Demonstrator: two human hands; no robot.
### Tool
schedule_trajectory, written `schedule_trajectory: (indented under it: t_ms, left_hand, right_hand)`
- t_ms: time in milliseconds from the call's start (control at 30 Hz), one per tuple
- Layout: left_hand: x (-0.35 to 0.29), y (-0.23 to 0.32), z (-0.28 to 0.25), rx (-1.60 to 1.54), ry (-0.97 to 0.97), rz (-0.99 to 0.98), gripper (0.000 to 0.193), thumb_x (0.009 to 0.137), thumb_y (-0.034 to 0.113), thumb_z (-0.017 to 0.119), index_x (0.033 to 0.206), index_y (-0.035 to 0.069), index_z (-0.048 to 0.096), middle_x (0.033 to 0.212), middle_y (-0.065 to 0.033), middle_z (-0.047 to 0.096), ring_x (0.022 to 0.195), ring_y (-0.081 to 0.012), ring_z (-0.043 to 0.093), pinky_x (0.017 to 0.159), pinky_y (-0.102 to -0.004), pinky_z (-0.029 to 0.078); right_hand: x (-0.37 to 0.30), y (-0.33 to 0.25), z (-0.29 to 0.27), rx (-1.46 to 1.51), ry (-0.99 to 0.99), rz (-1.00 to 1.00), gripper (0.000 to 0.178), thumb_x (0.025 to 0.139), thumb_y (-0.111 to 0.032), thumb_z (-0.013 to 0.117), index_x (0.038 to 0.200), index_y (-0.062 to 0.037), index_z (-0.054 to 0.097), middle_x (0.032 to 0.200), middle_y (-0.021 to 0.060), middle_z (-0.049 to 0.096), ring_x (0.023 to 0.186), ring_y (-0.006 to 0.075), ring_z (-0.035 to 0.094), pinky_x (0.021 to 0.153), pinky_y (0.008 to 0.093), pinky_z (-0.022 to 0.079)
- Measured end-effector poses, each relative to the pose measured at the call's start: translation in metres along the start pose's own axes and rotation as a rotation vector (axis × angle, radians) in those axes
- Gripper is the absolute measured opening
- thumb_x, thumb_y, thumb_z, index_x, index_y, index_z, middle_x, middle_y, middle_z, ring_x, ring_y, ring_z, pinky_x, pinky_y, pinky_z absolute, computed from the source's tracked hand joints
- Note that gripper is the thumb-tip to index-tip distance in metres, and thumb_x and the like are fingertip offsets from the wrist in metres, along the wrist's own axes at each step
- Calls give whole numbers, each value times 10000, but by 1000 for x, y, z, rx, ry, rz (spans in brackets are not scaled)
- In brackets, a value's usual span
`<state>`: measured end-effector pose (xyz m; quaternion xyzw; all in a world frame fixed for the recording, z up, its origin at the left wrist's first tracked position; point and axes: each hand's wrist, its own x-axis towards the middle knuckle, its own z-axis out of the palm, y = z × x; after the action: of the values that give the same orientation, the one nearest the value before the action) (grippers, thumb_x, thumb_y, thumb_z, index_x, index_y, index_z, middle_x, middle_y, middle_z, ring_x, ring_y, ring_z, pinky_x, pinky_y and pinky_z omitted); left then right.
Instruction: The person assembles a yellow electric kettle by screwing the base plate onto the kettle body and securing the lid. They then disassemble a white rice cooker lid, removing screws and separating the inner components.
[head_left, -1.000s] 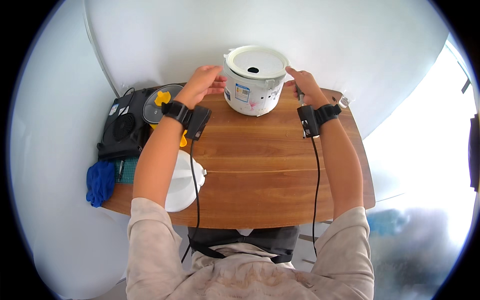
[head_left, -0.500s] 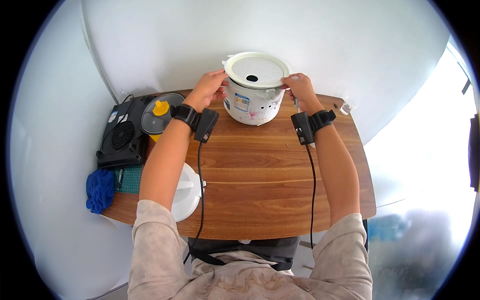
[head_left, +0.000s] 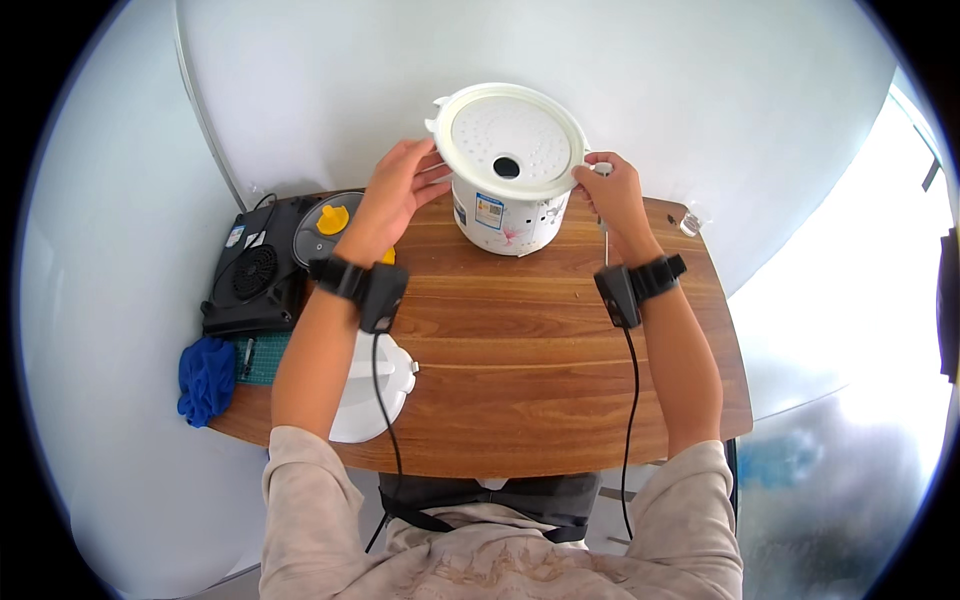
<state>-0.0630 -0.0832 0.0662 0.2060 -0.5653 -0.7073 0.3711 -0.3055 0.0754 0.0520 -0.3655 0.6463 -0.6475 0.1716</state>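
A white round plate [head_left: 515, 135], with a pale rim, small dimples and a dark hole near its front, is over the white rice cooker body [head_left: 508, 225] at the far middle of the table. My right hand [head_left: 615, 195] pinches the plate's right rim between thumb and fingers. A slim pale rod [head_left: 606, 245] shows just below that hand; its kind cannot be made out. Beside the plate's left rim, my left hand [head_left: 402, 190] has its fingers stretched and apart, fingertips at or near the edge. A white lid [head_left: 378, 395] with a handle lies partly under my left forearm.
To the left sit a black appliance base [head_left: 250, 265] with a fan grille and a grey round lid [head_left: 313, 240] with a yellow knob. A green cutting mat [head_left: 265, 360] and a crumpled blue cloth [head_left: 207, 380] lie nearer. A small clear container [head_left: 690, 222] stands at the far right edge.
The round plate has come up off the cooker and looks larger, its dimpled face plainer. My left hand has shifted left and its fingers have spread. My right hand has moved slightly right.
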Motion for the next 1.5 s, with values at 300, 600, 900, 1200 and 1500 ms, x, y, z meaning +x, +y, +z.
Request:
schedule_trajectory:
  t_ms: [300, 600, 900, 1200, 1500]
  left_hand:
    - [-141, -9, -28, 258, -134, -162, 485, 956, 216, 712, 1369, 20, 549, 1160, -64, 682, 957, -127, 693, 790, -288, 603]
    - [-240, -59, -51, 370, 64, -108, 417, 910, 86, 694, 1301, -30, 608, 1136, -84, 696, 943, -136, 692, 800, -280, 585]
    - [-260, -58, -55, 576, 75, -76, 380, 930, 104, 695, 1274, -39, 619, 1083, -81, 714, 873, -93, 684, 766, -242, 564]
    - [-271, -58, -40, 765, 175, 153, 324, 913, 132, 737, 1181, -37, 671, 993, -92, 753, 879, -101, 698, 748, -237, 554]
    - [-277, -60, -31, 988, 135, 253, 302, 874, 167, 763, 1156, 74, 710, 932, -97, 759, 814, -188, 750, 707, -257, 596]
  right_hand:
    - [-125, 5, -21, -380, -97, -144, 300, 852, -149, 742, 1092, -24, 612, 778, 66, 668, 683, 134, 613, 650, 293, 503]
    - [-217, -1, -16, -403, -289, -106, 337, 876, -136, 757, 1128, -44, 552, 784, 86, 674, 667, 215, 627, 688, 333, 510]
    - [-231, 1, -17, -427, -384, -36, 341, 880, -132, 744, 1153, -47, 558, 823, 113, 717, 742, 296, 689, 715, 354, 531]
    - [-241, 10, -34, -451, -296, -115, 332, 882, -86, 716, 1188, -63, 590, 862, 89, 739, 740, 220, 692, 710, 322, 529]
    - [-248, 0, -44, -418, -271, 4, 292, 893, -39, 678, 1172, -49, 590, 856, 65, 737, 726, 105, 619, 696, 262, 491]
